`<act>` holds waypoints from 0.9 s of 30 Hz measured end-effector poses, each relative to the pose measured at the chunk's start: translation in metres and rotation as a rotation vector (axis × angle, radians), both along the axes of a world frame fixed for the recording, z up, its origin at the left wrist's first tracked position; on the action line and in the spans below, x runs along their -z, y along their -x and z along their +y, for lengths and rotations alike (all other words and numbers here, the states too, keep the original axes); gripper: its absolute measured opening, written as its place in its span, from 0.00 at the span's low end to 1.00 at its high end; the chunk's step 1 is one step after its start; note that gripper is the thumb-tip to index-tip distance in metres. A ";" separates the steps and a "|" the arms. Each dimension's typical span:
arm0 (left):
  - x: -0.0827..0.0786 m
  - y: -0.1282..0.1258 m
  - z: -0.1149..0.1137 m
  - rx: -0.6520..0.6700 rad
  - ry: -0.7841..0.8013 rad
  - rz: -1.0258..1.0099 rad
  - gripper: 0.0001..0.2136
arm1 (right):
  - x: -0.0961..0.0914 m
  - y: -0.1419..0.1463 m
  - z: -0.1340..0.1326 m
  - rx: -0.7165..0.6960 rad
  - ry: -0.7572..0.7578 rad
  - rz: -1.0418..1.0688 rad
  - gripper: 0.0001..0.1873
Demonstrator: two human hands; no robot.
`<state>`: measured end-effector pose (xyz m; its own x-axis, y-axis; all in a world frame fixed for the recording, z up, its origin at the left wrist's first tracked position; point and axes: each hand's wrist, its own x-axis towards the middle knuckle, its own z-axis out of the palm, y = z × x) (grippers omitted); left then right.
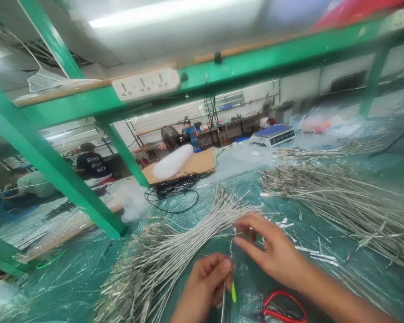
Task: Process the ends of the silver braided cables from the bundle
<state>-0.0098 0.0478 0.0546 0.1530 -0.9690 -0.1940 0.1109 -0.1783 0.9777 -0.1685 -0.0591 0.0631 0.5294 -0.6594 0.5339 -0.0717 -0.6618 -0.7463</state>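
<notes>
My left hand point(204, 287) is closed in a pinch on a thin silver wire point(231, 251) that runs up to my right hand point(269, 246). My right hand's thumb and forefinger pinch the wire's upper end. A small yellow-green piece point(234, 291) shows just below my left fingers. Left of my hands, a big bundle of silver-grey cables point(175, 242) fans over the green, plastic-covered table point(87, 278). Red-handled scissors point(283, 307) lie below my right wrist.
A second heap of cables point(340, 197) covers the right side. A green frame post point(54, 166) slants across the left, with a power strip point(146, 84) on the beam above. Black cords point(175, 188), a cardboard sheet point(195, 163), a white roll point(173, 161) and a scale point(272, 134) lie farther back. Other people sit at the far left.
</notes>
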 end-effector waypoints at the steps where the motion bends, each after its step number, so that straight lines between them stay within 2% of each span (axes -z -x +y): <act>1: 0.000 0.000 -0.001 -0.016 0.003 0.002 0.12 | 0.000 0.000 0.000 0.033 0.005 -0.026 0.04; 3: 0.001 -0.001 -0.002 -0.035 0.011 0.007 0.12 | -0.001 -0.001 0.002 0.058 -0.019 -0.048 0.03; 7: 0.001 0.000 -0.004 -0.067 0.044 -0.007 0.12 | 0.002 -0.007 0.008 -0.029 -0.164 0.038 0.03; 11: 0.002 0.002 -0.004 -0.064 0.074 -0.028 0.11 | 0.009 -0.015 0.016 -0.053 -0.224 0.075 0.03; 18: 0.016 -0.003 -0.006 -0.062 0.069 -0.081 0.15 | 0.015 -0.020 0.019 -0.021 -0.295 0.029 0.09; 23: 0.016 0.006 -0.005 -0.159 0.109 -0.172 0.15 | 0.016 -0.021 0.022 0.020 -0.230 0.052 0.08; 27: 0.015 0.015 -0.003 -0.311 0.163 -0.306 0.15 | 0.013 -0.022 0.024 -0.033 -0.458 -0.018 0.09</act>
<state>-0.0251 0.0452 0.0394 0.4680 -0.8819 0.0560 -0.1627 -0.0237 0.9864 -0.1461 -0.0350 0.0500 0.5478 -0.8122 0.2006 -0.0406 -0.2652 -0.9633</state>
